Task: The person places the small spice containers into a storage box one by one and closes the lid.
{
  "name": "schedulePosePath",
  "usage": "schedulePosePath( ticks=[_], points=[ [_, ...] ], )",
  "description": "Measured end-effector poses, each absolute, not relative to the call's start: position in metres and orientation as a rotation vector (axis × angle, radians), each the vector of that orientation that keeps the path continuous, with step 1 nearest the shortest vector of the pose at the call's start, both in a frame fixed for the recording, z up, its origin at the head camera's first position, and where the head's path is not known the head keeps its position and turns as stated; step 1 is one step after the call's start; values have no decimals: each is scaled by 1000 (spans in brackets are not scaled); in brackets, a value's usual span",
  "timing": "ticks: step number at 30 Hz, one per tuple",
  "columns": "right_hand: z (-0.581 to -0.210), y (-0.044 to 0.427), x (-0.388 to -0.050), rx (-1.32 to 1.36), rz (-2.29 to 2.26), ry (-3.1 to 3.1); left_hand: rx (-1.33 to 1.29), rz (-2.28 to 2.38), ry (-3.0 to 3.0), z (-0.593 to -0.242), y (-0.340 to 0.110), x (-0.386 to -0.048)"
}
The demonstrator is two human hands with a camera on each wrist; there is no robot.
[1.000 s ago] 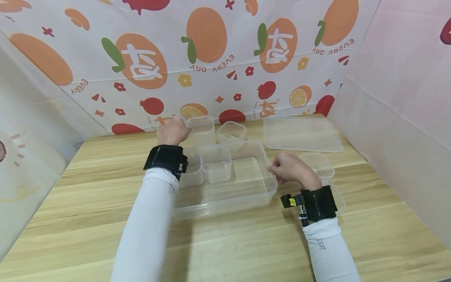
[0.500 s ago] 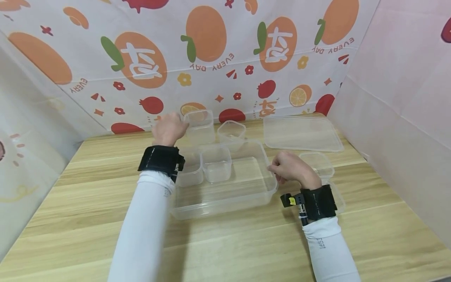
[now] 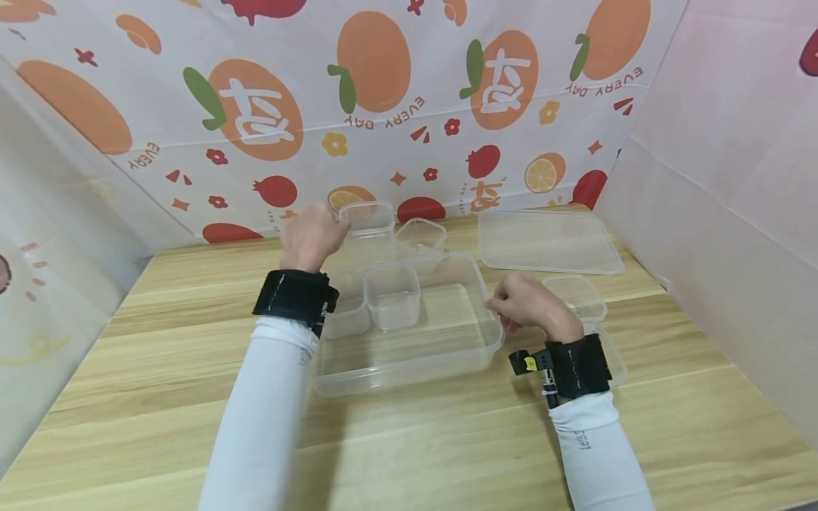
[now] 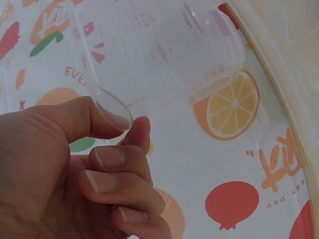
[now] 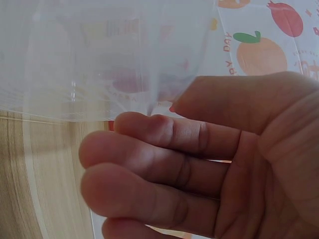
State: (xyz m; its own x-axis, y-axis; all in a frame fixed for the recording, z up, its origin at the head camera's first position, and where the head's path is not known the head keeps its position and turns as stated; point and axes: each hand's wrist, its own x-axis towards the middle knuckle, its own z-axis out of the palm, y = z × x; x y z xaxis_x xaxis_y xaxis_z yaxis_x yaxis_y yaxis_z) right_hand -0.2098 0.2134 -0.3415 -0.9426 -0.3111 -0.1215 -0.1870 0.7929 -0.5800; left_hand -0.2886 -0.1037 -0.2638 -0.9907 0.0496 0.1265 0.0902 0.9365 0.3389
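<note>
At the back of the table, my left hand point(image 3: 313, 236) pinches the rim of a small clear plastic container point(image 3: 369, 218) between thumb and forefinger. The left wrist view shows this container point(image 4: 164, 50) against the printed backdrop, its other fingers curled beneath. My right hand point(image 3: 527, 305) grips the right rim of a large clear plastic box point(image 3: 409, 372), thumb on one side and forefinger on the other. Inside that box, two small clear containers point(image 3: 394, 309) stand side by side at the left. Behind it stands another small container point(image 3: 420, 241).
A large clear lid point(image 3: 546, 243) lies at the back right. Smaller clear lids point(image 3: 578, 298) lie to the right, partly hidden by my right hand and wrist. A fruit-printed backdrop point(image 3: 409, 163) rises behind the wooden table point(image 3: 160, 390).
My left hand has lifted the small container slightly, then shifted it a little to the right. The right hand stays at the large box's rim.
</note>
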Motion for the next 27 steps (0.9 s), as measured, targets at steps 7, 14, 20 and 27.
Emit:
schedulePosePath(
  ticks=[7,14,20,27],
  points=[
    [-342,213,-209,-388,-870,2767,-136,-510,-2989,-266,-101,-284],
    [-341,215,-209,-371,-875,2766,-163,-506,-2970,-268,-95,-280],
    [-342,215,-209,-373,-878,2766,-179,-497,-2973,-271,-91,-278],
    [-342,215,-210,-364,-877,2763,-172,-511,-2985,-273,-87,-275]
  ],
)
